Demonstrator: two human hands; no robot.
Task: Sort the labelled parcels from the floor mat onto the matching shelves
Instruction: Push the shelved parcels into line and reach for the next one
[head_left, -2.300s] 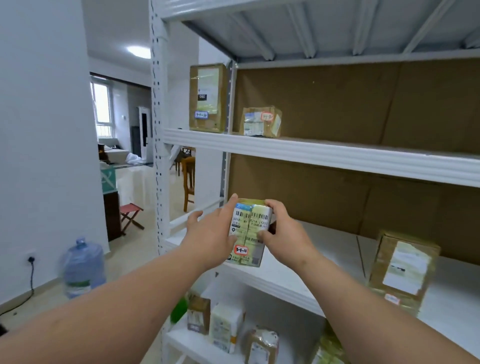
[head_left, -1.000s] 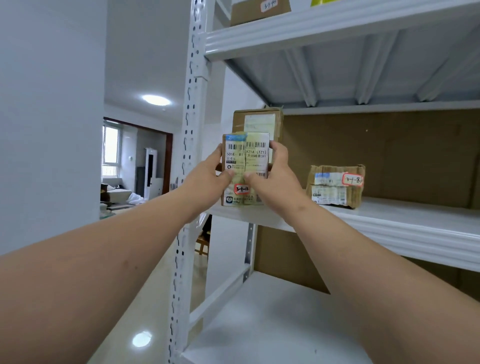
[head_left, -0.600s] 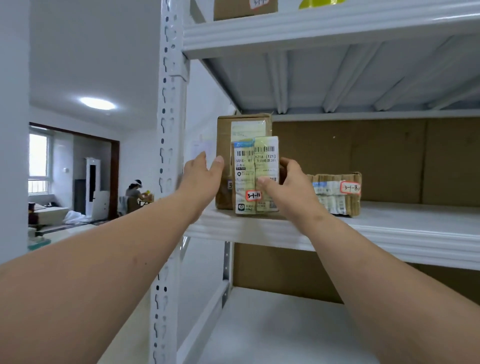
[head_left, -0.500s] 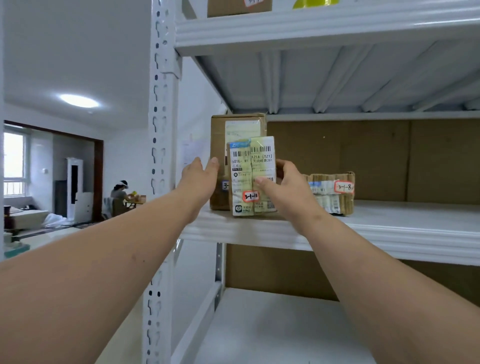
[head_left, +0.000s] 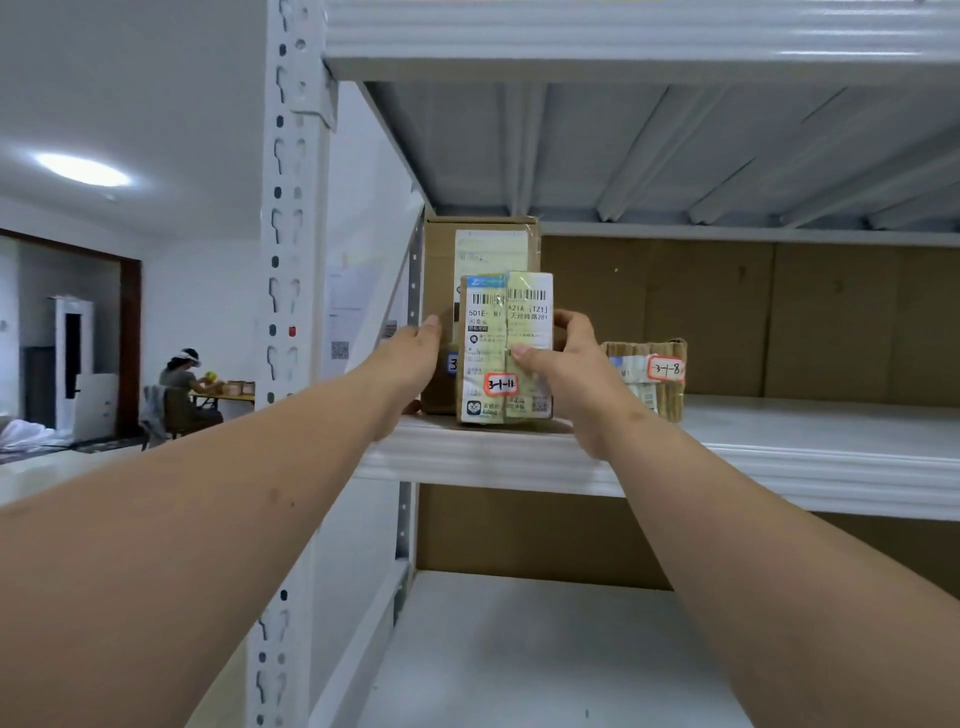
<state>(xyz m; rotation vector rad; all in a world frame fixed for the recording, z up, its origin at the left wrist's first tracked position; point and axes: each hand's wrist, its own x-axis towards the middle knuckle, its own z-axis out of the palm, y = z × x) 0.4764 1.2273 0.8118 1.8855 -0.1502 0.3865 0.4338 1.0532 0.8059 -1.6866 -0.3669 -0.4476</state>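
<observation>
Three parcels on one white metal shelf (head_left: 779, 441).
Right hand (head_left: 566, 374) pinches the upright taped parcel (head_left: 506, 348) at the shelf's front edge; left hand (head_left: 410, 364), fingers straight, touches the tall cardboard box (head_left: 441, 270); a squat corrugated parcel (head_left: 657, 374) sits just beside.

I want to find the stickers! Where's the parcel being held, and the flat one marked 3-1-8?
held parcel (head_left: 506, 348), head view, its front label.
flat parcel (head_left: 655, 376), head view, front, beside its red-edged sticker.
</observation>
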